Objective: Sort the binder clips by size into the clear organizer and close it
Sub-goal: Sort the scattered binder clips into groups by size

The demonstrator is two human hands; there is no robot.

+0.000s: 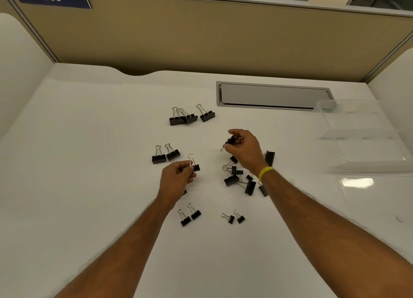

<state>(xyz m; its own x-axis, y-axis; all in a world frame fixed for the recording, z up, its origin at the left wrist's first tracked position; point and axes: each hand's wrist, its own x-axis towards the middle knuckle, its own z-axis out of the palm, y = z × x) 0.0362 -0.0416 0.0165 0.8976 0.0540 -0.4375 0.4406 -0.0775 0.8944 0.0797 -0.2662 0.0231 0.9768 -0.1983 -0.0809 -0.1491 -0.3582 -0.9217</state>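
Black binder clips lie in groups on the white desk. Three large clips [190, 117] sit at the back, two medium-large ones [165, 156] at the left, two smaller ones [190, 215] in front, and two tiny ones [234, 217] beside them. An unsorted pile [242, 179] lies under my right wrist. My left hand [176, 181] pinches a binder clip [194, 164] by its wire handle. Above the pile, my right hand [244, 151] pinches another clip [230, 141]. The clear organizer [366, 139] stands open at the right edge.
A grey cable hatch [273, 96] is set into the desk at the back right. Beige partition walls enclose the desk on three sides. The organizer's clear lid [375, 192] lies flat near the right edge.
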